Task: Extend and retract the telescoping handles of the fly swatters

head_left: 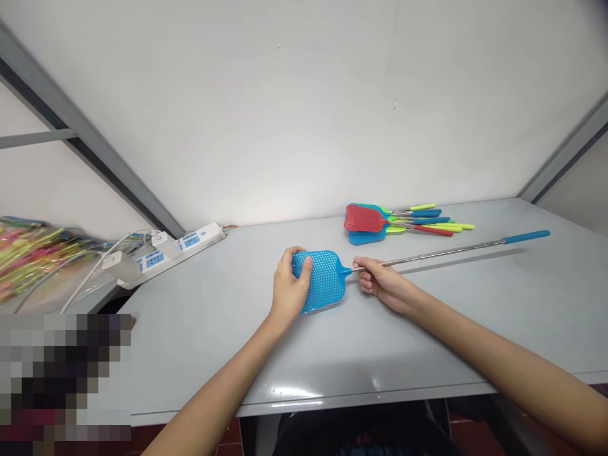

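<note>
A blue fly swatter is held above the grey table, its metal telescopic rod drawn out long toward the right and ending in a blue grip. My left hand grasps the far left side of its perforated head, thumb on top and fingers mostly hidden behind. Just right of the head's neck, my right hand is closed round the thin rod. Behind them lies a pile of fly swatters with red, blue and yellow-green parts, a red head uppermost, their handles pointing right.
At the left edge of the table stands a white power strip with plugged-in adapters and white cables. Further left lie bagged colourful items. A white wall closes off the back.
</note>
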Tool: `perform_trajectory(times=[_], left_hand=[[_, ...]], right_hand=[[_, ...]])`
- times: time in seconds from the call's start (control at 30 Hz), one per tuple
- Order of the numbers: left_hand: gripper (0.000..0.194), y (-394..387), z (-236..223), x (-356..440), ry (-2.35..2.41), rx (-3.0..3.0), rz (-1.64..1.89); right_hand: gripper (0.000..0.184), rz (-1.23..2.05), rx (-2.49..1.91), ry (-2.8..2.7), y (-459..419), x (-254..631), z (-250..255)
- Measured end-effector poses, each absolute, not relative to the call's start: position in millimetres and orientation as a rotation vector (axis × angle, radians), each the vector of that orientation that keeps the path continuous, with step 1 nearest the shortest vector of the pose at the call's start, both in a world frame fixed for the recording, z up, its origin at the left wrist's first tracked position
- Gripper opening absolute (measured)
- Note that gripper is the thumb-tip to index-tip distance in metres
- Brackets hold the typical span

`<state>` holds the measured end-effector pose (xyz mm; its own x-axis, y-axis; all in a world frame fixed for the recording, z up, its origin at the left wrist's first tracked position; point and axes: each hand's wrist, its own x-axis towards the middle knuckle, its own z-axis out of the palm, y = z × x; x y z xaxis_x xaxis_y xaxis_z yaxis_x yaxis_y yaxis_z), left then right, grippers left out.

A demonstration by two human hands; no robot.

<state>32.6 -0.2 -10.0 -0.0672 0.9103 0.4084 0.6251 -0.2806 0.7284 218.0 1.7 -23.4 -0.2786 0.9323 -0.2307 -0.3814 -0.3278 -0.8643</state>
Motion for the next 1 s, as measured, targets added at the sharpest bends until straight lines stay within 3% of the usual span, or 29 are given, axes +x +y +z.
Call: perform_trajectory(times=[1.0], left_hand=[[0.021, 11, -12, 24, 1.528, 1.794, 1.290]], right_hand=[[0.028, 1.822, -0.909, -0.816, 2, 220, -21]])
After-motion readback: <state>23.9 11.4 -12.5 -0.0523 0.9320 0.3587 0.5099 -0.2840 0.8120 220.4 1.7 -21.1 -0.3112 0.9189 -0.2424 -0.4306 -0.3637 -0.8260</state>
